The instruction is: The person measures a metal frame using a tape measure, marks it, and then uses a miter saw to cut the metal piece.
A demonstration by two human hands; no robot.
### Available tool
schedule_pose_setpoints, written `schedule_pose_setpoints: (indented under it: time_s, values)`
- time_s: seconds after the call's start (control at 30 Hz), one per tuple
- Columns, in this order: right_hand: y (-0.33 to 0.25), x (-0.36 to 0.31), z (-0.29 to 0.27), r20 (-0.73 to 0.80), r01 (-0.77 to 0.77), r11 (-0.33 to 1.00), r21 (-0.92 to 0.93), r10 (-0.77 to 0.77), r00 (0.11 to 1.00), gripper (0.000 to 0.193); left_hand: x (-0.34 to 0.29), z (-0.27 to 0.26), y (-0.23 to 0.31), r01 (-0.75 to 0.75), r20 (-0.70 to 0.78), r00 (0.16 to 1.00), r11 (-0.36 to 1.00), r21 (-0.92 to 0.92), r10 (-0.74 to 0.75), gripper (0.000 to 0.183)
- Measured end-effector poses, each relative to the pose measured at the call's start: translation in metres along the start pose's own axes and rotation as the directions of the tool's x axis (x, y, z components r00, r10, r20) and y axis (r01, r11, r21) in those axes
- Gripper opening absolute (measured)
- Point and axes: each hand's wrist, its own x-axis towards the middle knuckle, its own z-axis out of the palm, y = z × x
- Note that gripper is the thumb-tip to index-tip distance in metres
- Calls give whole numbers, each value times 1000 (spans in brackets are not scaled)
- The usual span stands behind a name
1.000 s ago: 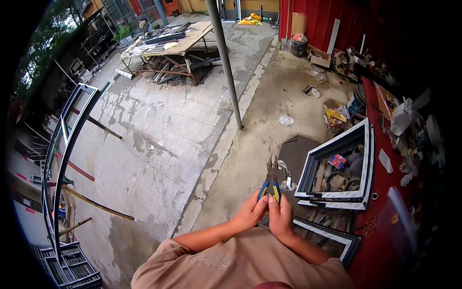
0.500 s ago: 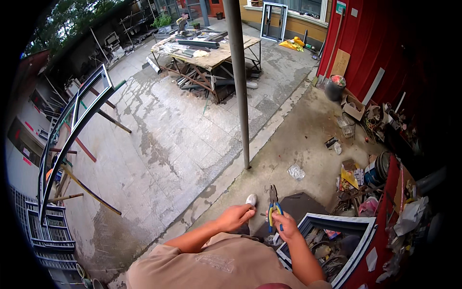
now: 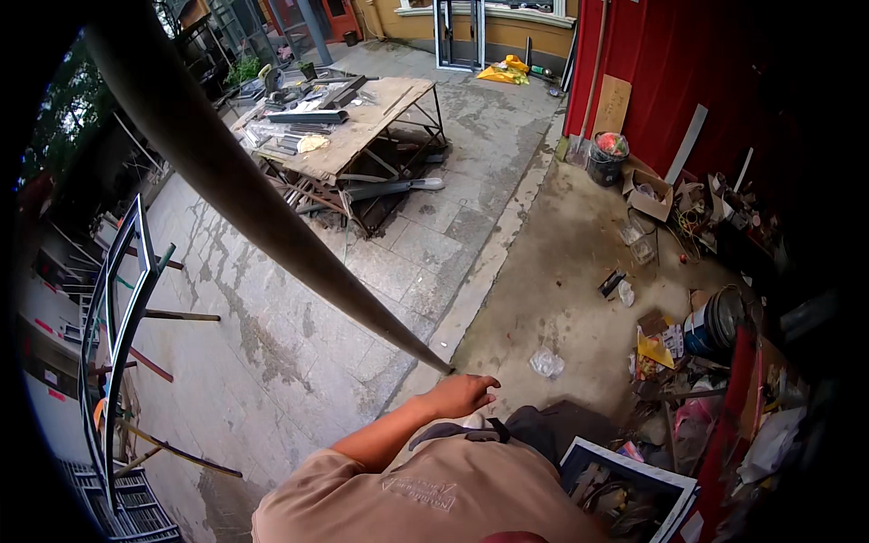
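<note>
My left hand [image 3: 463,395] hangs in front of my body at the lower middle, over the concrete. Its fingers are loosely bent and a little apart, and nothing shows in them. Just beyond the hand is the foot of a thick metal pole [image 3: 272,210], which slants across the picture. My right hand and forearm are out of sight, and so are the pliers. A window frame [image 3: 634,464] with a pale rim and dark inside leans at my lower right, with clutter showing through it.
A worktable [image 3: 398,104] with metal profiles on it stands ahead. Long curved frames rest on supports [image 3: 186,317] at the left. Along the red wall [image 3: 688,90] are a dark bucket [image 3: 606,165], a cardboard box [image 3: 648,204], a paint pail [image 3: 701,333] and scattered scraps.
My right hand, which gripped pliers with blue-and-yellow handles, has left the view with them. My left hand has loosened its fingers. My view has shifted, and I am nearer the pole.
</note>
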Motion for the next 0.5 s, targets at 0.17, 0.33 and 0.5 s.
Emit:
schedule_pose_setpoints:
  time_s: [0.17, 0.33, 0.5]
  values:
    - [-99, 6, 47, 31, 45, 997, -66, -43, 999, 29, 113, -24, -79, 142, 32, 989, 989, 37, -143, 38]
    - [-287, 54, 121, 203, 359, 773, -523, -296, 933, 35, 173, -4, -209, 548, 108, 832, 836, -4, -544, 46]
    - [-613, 24, 246, 95, 494, 504, -709, -626, 774, 37, 174, -8, -300, 743, 195, 537, 350, -571, -821, 40]
